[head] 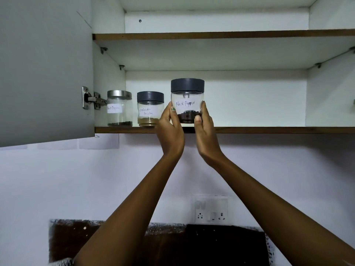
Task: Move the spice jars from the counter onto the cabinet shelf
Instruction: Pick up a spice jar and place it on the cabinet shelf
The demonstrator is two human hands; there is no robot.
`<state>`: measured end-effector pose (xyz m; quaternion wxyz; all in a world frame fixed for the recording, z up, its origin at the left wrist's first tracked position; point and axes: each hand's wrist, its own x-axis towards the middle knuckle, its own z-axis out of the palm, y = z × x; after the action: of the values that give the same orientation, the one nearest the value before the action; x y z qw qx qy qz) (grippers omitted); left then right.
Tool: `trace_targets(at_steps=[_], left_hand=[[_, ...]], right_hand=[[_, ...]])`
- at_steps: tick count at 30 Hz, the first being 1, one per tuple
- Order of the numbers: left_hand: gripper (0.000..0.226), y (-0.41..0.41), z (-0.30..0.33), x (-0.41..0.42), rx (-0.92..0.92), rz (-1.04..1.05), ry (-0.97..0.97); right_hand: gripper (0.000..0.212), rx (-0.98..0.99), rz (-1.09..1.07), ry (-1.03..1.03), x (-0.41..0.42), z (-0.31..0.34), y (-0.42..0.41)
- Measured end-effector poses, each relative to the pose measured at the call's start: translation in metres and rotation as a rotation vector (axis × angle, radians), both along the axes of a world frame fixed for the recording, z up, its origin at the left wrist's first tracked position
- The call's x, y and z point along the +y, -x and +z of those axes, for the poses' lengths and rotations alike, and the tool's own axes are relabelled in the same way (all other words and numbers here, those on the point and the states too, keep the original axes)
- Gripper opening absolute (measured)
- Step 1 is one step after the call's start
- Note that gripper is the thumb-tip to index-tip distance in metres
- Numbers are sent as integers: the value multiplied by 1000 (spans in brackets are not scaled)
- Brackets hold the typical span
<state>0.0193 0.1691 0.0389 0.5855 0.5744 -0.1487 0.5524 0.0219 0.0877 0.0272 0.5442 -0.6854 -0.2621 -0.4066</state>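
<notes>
A clear black pepper jar point(187, 96) with a dark grey lid and a handwritten label sits at the front edge of the lower cabinet shelf point(249, 129). My left hand point(170, 127) grips its left side and my right hand point(204, 129) grips its right side, thumbs on the glass. Whether its base rests on the shelf is hidden by my hands. To its left stand a coriander powder jar point(148, 109) with a dark lid and a steel-lidded pepper jar point(119, 108).
The grey cabinet door point(44, 73) hangs open at the left on its hinge point(92, 98). An upper shelf point(211, 34) runs above. The lower shelf continues bare to the right of the jars. A wall socket point(211, 210) is below on the wall.
</notes>
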Motion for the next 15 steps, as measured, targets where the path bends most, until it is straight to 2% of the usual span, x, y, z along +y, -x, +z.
trace_targets(at_steps=[9, 15], left_hand=[[43, -35, -16, 24, 116, 18, -195], [48, -49, -12, 27, 129, 70, -369]], right_hand=[[49, -48, -275, 194, 4, -5, -38], [48, -49, -467, 233, 8, -3, -55]])
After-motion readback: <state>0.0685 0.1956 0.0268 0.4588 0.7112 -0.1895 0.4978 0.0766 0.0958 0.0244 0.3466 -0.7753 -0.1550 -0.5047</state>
